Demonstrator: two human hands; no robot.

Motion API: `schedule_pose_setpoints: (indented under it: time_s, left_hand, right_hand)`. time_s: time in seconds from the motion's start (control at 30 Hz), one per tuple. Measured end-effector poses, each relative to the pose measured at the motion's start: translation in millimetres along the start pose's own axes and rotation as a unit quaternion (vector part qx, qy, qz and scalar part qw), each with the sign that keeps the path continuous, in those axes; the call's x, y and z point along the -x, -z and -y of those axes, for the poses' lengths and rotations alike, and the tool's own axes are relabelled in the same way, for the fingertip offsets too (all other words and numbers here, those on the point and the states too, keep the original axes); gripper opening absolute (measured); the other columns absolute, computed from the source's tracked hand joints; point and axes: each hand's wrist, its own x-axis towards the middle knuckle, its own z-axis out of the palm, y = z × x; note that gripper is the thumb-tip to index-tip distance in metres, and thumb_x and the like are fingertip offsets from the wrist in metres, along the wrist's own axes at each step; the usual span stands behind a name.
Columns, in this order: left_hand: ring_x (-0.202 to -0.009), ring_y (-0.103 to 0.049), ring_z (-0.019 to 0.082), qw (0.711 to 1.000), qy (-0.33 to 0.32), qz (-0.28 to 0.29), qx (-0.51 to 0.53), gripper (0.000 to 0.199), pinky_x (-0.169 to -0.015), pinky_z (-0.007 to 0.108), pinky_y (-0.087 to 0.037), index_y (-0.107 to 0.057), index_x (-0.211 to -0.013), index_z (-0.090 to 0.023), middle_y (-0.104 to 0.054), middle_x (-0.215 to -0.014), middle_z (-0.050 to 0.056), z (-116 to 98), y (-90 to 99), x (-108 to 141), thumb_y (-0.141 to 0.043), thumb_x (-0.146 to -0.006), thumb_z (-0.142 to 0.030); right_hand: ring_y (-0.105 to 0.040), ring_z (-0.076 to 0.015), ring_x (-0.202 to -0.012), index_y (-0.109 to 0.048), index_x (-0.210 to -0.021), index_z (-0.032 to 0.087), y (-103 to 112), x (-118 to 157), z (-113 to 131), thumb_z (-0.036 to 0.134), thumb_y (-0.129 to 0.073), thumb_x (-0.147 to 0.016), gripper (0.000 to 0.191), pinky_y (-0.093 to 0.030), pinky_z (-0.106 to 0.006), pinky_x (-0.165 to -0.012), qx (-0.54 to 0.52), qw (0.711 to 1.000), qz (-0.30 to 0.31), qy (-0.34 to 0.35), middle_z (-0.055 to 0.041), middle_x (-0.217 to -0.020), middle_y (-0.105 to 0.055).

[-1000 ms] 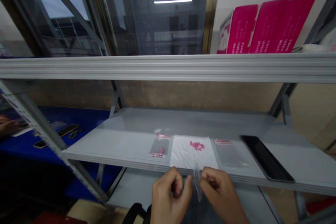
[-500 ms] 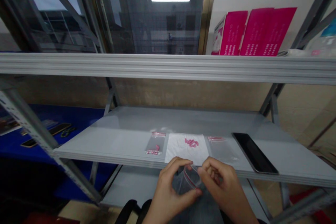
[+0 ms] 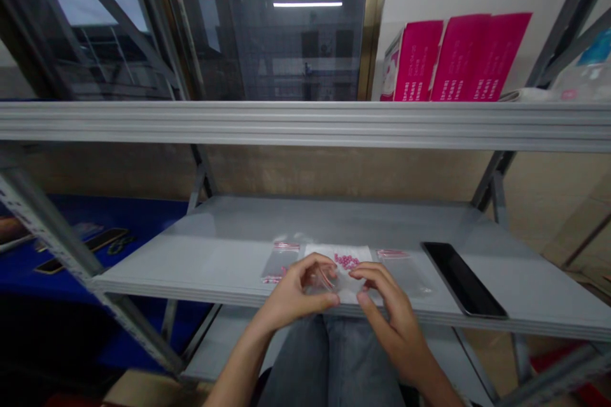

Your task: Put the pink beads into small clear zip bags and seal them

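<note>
On the left of the grey steel shelf (image 3: 191, 248), a clear zip bag (image 3: 279, 262) with a red seal lies flat, with a few pink beads (image 3: 272, 280) low inside it. Beside it, the left hand (image 3: 293, 289) is curled, pinching a small clear bag (image 3: 321, 280) between thumb and fingers above a white paper sheet (image 3: 363, 253). A cluster of loose pink beads (image 3: 347, 261) sits on the sheet just beyond. The right hand (image 3: 389, 305) is open, its curved fingers close to the bag but not clearly gripping it. Further right lie another clear zip bag (image 3: 405, 272) and a black tablet (image 3: 463, 278).

The main risk is the loose beads: a brushing finger or a nudged sheet could send them rolling across the shelf and over its near edge. A slack pinch could also drop the small bag onto them.
</note>
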Motion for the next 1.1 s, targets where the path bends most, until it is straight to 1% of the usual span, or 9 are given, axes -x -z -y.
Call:
schedule_pose_setpoints:
  time_s: [0.07, 0.13, 0.17, 0.3, 0.4, 0.67, 0.8, 0.93, 1.1]
  left_hand:
    - [-0.097, -0.063, 0.021, 0.997, -0.005, 0.005, -0.083, 0.038, -0.088, 0.035, -0.048, -0.061, -0.106, -0.02, -0.068, -0.106, 0.006, 7, 17.5, -19, -0.075, -0.075, -0.036]
    - [-0.094, -0.063, 0.022, 0.99, -0.006, 0.022, -0.139, 0.042, -0.086, 0.035, -0.048, -0.063, -0.103, -0.019, -0.069, -0.104, 0.006, 19, 29.6, -41, -0.081, -0.068, -0.033]
    - [-0.093, -0.063, 0.023, 0.985, -0.007, 0.035, -0.169, 0.043, -0.085, 0.034, -0.048, -0.064, -0.102, -0.018, -0.07, -0.103, 0.007, 25, 33.3, -52, -0.082, -0.065, -0.03]
    - [-0.089, -0.065, 0.024, 0.956, -0.009, 0.104, -0.273, 0.044, -0.08, 0.031, -0.047, -0.069, -0.098, -0.019, -0.073, -0.099, 0.005, 48, 36.5, -88, -0.085, -0.058, -0.029]
    - [-0.087, -0.067, 0.024, 0.934, -0.01, 0.143, -0.328, 0.051, -0.075, 0.029, -0.047, -0.071, -0.102, -0.02, -0.074, -0.098, 0.004, 54, 36.0, -100, -0.087, -0.055, -0.032]
    - [-0.094, -0.068, 0.026, 0.891, -0.023, 0.199, -0.407, 0.055, -0.076, 0.028, -0.046, -0.071, -0.109, -0.019, -0.075, -0.104, 0.007, 43, 35.5, -109, -0.087, -0.059, -0.035]
    - [-0.098, -0.067, 0.027, 0.872, -0.019, 0.214, -0.441, 0.055, -0.077, 0.029, -0.045, -0.07, -0.11, -0.022, -0.074, -0.108, 0.006, 32, 33.8, -111, -0.087, -0.06, -0.035]
    - [-0.109, -0.062, 0.032, 0.851, -0.015, 0.221, -0.476, 0.053, -0.086, 0.035, -0.044, -0.071, -0.109, -0.026, -0.072, -0.115, 0.007, 18, 34.0, -113, -0.086, -0.06, -0.037]
    - [-0.11, -0.059, 0.037, 0.827, -0.016, 0.23, -0.513, 0.052, -0.094, 0.046, -0.038, -0.073, -0.102, -0.024, -0.072, -0.111, 0.012, 3, 28.2, -119, -0.09, -0.055, -0.039]
  right_hand:
    - [-0.063, -0.022, -0.097, -0.063, -0.107, 0.021, -8, -2, -13, 0.022, -0.045, -0.097, 0.021, -0.052, -0.034, -0.085, 0.022, 0.999, -0.023, -0.021, -0.0082, -0.104, -0.067]
    - [-0.064, -0.0205, -0.082, -0.064, -0.101, 0.019, -17, -5, -27, 0.017, -0.044, -0.094, 0.021, -0.053, -0.031, -0.073, 0.085, 0.996, -0.017, -0.024, -0.007, -0.092, -0.067]
    - [-0.064, -0.0206, -0.08, -0.064, -0.099, 0.018, -22, -7, -34, 0.015, -0.044, -0.093, 0.021, -0.053, -0.031, -0.07, 0.122, 0.992, -0.009, -0.017, -0.0068, -0.089, -0.067]
    - [-0.062, -0.0255, -0.091, -0.066, -0.094, 0.018, -40, -18, -55, 0.005, -0.043, -0.088, 0.027, -0.054, -0.039, -0.082, 0.213, 0.977, 0.011, 0.011, -0.0097, -0.091, -0.067]
    - [-0.061, -0.0279, -0.095, -0.068, -0.095, 0.016, -49, -27, -61, 0.001, -0.044, -0.086, 0.03, -0.052, -0.043, -0.087, 0.246, 0.969, 0.021, 0.01, -0.0123, -0.094, -0.067]
    - [-0.062, -0.0275, -0.095, -0.071, -0.097, 0.014, -55, -32, -63, -0.002, -0.047, -0.086, 0.031, -0.052, -0.038, -0.089, 0.298, 0.953, 0.047, -0.012, -0.0134, -0.096, -0.067]
    - [-0.063, -0.0264, -0.096, -0.071, -0.098, 0.014, -55, -32, -64, -0.001, -0.05, -0.086, 0.029, -0.052, -0.037, -0.089, 0.303, 0.952, 0.051, -0.016, -0.0125, -0.096, -0.067]
    - [-0.063, -0.0265, -0.096, -0.071, -0.099, 0.014, -57, -32, -65, -0.002, -0.051, -0.085, 0.03, -0.052, -0.037, -0.089, 0.305, 0.951, 0.05, -0.019, -0.0122, -0.096, -0.066]
    - [-0.062, -0.0277, -0.097, -0.072, -0.099, 0.012, -56, -31, -63, -0.001, -0.049, -0.086, 0.029, -0.052, -0.037, -0.09, 0.3, 0.952, 0.047, -0.025, -0.0141, -0.096, -0.066]
